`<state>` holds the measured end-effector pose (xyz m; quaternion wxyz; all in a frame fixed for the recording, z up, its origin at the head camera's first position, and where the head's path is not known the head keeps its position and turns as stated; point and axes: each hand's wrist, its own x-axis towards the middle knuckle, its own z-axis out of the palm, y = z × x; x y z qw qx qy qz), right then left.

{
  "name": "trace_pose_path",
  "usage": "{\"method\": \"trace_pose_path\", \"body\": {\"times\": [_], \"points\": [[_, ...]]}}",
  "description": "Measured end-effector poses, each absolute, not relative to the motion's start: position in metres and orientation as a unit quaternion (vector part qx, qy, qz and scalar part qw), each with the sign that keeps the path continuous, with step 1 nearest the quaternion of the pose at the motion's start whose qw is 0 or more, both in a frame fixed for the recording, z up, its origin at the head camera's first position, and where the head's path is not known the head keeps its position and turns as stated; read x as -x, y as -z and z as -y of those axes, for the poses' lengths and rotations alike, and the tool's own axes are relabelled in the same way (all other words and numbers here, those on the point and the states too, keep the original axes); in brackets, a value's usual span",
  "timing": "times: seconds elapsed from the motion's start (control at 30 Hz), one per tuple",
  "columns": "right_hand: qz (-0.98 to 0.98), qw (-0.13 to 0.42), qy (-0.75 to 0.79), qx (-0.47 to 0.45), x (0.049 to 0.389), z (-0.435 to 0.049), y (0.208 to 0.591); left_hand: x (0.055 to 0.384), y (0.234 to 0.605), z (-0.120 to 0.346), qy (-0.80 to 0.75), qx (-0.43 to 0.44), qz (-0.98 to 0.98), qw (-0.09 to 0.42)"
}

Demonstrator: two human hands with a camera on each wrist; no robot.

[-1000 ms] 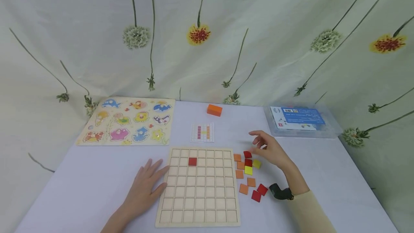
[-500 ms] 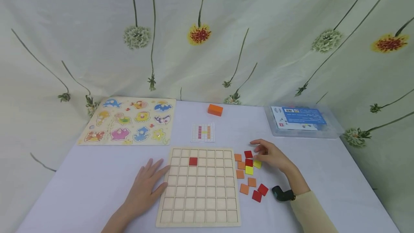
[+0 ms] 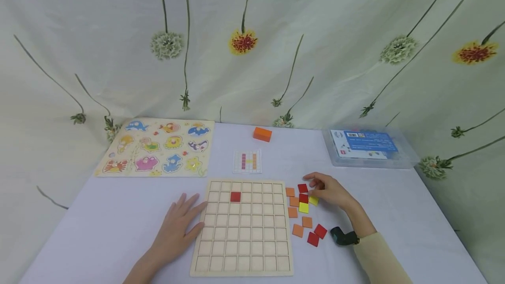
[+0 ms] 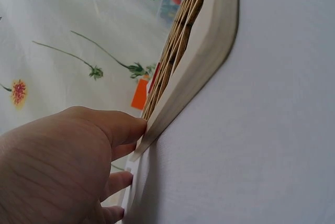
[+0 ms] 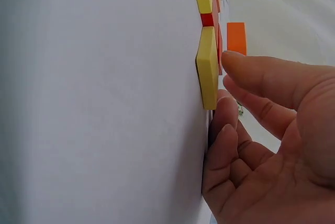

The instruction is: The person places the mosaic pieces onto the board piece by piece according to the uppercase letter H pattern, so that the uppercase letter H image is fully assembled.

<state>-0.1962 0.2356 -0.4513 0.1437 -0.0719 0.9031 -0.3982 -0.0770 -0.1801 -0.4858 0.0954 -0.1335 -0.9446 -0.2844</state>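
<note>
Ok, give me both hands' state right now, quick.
Left hand: open, thumb touching the edge of the wooden board.
Right hand: open, near the loose tiles, with nothing visibly held.

Behind the white surface (image 3: 418,218) hangs a pale fabric backdrop (image 3: 339,16), softly creased and printed with thin-stemmed flowers: fluffy whitish blooms (image 3: 167,45) and yellow blooms with dark red centres (image 3: 242,42). The light is diffuse.
</note>
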Motion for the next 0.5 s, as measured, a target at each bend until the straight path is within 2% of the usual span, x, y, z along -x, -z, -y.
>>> {"method": "trace_pose_path", "body": {"times": [0.5], "points": [[-0.917, 0.134, 0.367, 0.074, 0.1971, -0.23, 0.4528, 0.0759, 0.48, 0.1792, 0.281, 0.127, 0.948, 0.081]]}}
